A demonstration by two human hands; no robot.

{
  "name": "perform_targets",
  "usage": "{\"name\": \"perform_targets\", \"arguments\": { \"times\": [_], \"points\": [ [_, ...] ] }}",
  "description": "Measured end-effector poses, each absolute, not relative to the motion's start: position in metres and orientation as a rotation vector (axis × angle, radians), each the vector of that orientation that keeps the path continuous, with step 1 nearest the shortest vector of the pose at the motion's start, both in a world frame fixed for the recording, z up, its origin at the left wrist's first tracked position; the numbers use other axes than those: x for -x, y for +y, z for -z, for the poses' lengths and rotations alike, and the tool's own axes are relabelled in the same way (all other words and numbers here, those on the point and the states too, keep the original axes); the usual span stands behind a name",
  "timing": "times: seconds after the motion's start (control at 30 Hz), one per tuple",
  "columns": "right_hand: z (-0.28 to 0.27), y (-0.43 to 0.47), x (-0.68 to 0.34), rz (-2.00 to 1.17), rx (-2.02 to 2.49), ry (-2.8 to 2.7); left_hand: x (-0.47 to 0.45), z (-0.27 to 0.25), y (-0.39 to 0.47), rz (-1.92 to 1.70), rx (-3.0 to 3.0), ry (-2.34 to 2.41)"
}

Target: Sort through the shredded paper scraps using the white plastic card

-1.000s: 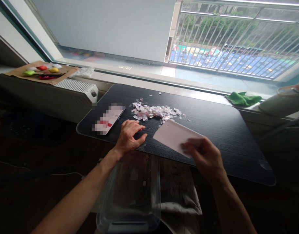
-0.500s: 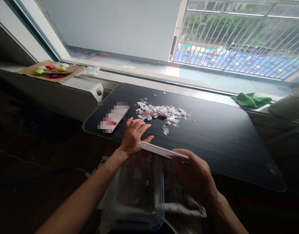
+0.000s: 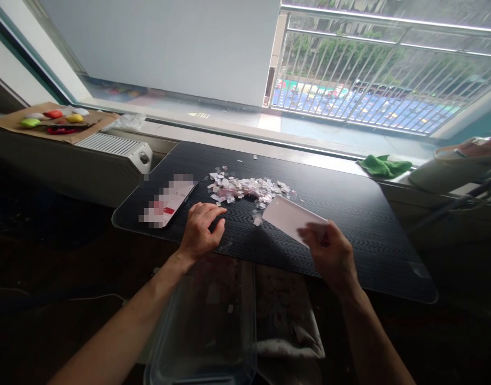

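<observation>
The white card [image 3: 290, 215] is gripped by the right hand [image 3: 332, 256]; its edge is best held low against the paper scraps [image 3: 247, 188]; the left hand [image 3: 200, 230] is curved, empty.

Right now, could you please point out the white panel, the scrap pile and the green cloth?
White panel [image 3: 287, 217]: head view, broad face.
Scrap pile [image 3: 246, 188]: head view, middle.
Green cloth [image 3: 384, 167]: head view, folded middle.

White scraper [image 3: 288, 218] partly hidden by right hand [image 3: 331, 254]
</observation>
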State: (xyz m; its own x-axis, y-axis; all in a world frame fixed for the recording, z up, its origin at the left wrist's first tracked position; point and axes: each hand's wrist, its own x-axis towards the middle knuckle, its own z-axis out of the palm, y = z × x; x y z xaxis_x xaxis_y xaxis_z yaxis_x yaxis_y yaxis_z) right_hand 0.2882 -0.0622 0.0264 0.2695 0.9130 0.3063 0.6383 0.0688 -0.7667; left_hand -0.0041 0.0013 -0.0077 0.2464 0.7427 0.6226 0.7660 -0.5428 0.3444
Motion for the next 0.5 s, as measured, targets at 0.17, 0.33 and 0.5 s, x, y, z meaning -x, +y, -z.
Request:
{"name": "perform_targets", "arguments": {
  "times": [0.17, 0.33, 0.5],
  "points": [
    [-0.030, -0.066, -0.293, -0.449, 1.717, -1.397, -0.004, -0.005, -0.008, 1.046, 2.498, -1.424],
    [-0.035, -0.069, -0.296, -0.507, 1.717, -1.385, -0.034, -0.013, -0.016, 0.863, 2.716, -1.258],
    [-0.031, -0.071, -0.298, -0.569, 1.726, -1.284, -0.049, -0.009, -0.015, 0.685, 2.810, -1.203]
  ]
}}
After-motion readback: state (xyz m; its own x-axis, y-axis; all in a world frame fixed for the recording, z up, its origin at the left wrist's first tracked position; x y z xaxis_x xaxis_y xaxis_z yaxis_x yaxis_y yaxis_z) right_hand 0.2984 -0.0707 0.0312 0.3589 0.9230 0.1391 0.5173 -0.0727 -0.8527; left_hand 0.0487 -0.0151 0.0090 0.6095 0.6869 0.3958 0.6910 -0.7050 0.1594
